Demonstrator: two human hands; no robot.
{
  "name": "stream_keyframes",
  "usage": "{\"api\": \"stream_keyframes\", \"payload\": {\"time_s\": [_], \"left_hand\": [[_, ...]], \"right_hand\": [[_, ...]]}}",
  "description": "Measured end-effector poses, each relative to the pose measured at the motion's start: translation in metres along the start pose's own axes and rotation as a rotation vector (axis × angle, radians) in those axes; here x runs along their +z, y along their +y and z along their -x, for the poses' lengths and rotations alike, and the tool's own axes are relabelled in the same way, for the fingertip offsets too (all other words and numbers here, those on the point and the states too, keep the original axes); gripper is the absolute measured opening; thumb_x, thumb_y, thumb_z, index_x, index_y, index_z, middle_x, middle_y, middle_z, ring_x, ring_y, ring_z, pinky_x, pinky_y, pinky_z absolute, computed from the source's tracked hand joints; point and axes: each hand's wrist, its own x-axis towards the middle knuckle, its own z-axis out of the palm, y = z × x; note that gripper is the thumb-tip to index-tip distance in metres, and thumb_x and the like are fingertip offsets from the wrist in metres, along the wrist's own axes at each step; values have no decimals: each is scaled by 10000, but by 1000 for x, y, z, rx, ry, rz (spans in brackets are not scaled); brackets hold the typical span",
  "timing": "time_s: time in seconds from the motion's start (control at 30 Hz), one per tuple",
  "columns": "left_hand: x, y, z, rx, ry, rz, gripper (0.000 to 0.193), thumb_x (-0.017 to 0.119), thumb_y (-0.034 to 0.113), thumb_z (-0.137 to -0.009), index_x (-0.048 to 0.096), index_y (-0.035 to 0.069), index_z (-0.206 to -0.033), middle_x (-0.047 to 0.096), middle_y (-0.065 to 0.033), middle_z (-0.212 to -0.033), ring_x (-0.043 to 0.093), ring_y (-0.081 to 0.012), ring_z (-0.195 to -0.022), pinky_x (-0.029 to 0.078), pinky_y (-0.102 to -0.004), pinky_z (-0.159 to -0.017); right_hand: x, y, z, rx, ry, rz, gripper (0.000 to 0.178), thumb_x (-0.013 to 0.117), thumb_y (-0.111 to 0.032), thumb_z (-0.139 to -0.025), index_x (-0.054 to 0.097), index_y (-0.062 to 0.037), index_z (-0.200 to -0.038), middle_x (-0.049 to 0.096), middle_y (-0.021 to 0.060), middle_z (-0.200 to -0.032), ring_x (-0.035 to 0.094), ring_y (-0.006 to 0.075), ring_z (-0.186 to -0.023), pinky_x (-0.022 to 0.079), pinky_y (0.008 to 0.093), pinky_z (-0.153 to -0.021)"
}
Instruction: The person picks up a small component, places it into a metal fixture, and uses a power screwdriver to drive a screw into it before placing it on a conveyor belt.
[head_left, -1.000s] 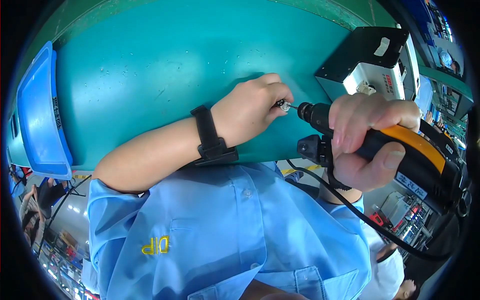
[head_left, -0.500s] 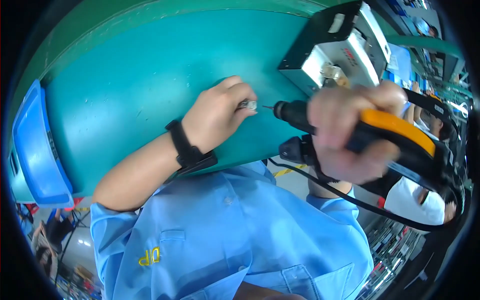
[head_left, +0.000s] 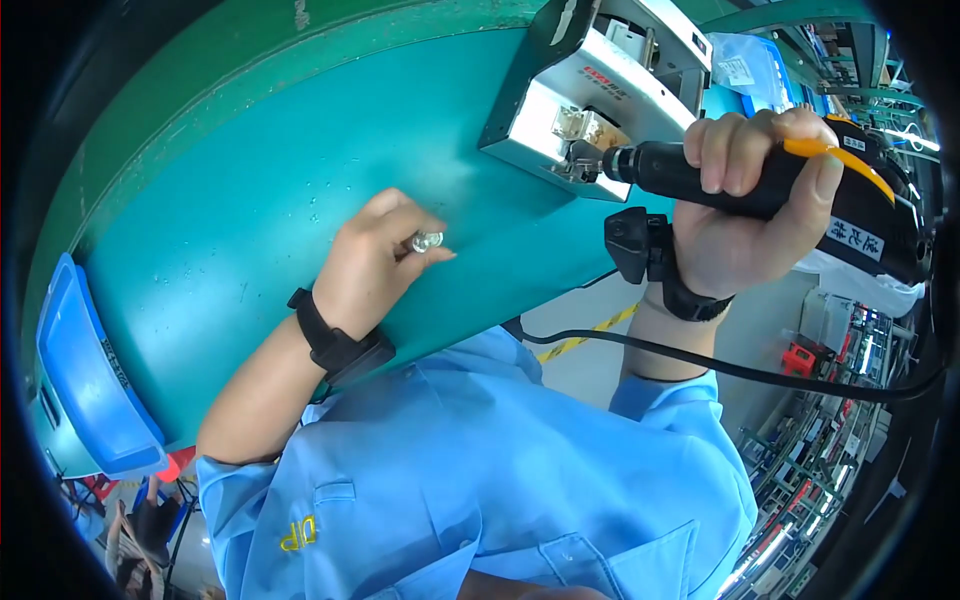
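Observation:
My left hand [head_left: 365,262] is over the green mat, thumb and fingers pinching a small shiny, partly clear part [head_left: 428,242]. Most of that part is hidden in the fingers, so its exact kind does not show. My right hand [head_left: 735,235] is wrapped round a black electric screwdriver [head_left: 660,170] with an orange strip on top. The screwdriver lies almost level and points left. Its nose is at the front outlet of a black-and-silver screw feeder [head_left: 540,130]; the bit tip is hard to make out there.
A blue tray [head_left: 90,370] stands at the mat's left end. The screwdriver's black cable [head_left: 700,350] loops beneath my right forearm. Behind the feeder lies a clear plastic bag [head_left: 745,70] by a blue bin. The green mat [head_left: 250,230] has small specks on it.
The screwdriver has moved away from the part in my left hand, up and across to the screw feeder's outlet. My left hand still pinches the part and sits lower left in view.

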Motion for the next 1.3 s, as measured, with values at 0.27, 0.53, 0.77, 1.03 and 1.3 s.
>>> {"api": "stream_keyframes", "payload": {"time_s": [0.27,0.53,0.77,1.03,1.3], "left_hand": [[-2,1,-1,-27,-27,115,126,665,-27,-813,643,-29,-937,608,-103,-927,624,-134,-706,504,-232,-588],[-2,-7,0,51,-23,80,131,668,20,-811,658,15,-941,608,-107,-876,606,-204,-690,492,-305,-605],[1,-12,1,79,23,136,181,671,7,-797,660,15,-978,606,-110,-875,613,-222,-703,499,-315,-615],[2,-5,-1,20,-19,188,217,675,-26,-773,653,18,-985,610,-108,-879,639,-230,-730,523,-319,-646],[2,-8,2,14,-50,130,254,664,-50,-778,658,41,-1016,603,-83,-904,625,-199,-754,511,-300,-642]], "right_hand": [[-13,5,-27,108,-325,-128,395,401,-428,-965,507,-50,-1016,419,-23,-607,393,75,-525,322,236,-542],[-18,22,-48,176,-588,-383,383,418,-421,-959,493,-49,-1007,421,-35,-609,389,57,-518,321,225,-537],[10,30,-12,434,-33,-411,369,421,-400,-965,484,-41,-1024,422,-7,-602,393,88,-506,354,254,-545],[58,26,31,204,-224,-362,445,446,-480,-946,468,-54,-1069,418,-17,-614,384,86,-511,342,250,-544],[85,18,45,328,-186,-69,467,487,-519,-918,423,-67,-1015,441,-9,-580,412,102,-458,353,260,-492]]}}
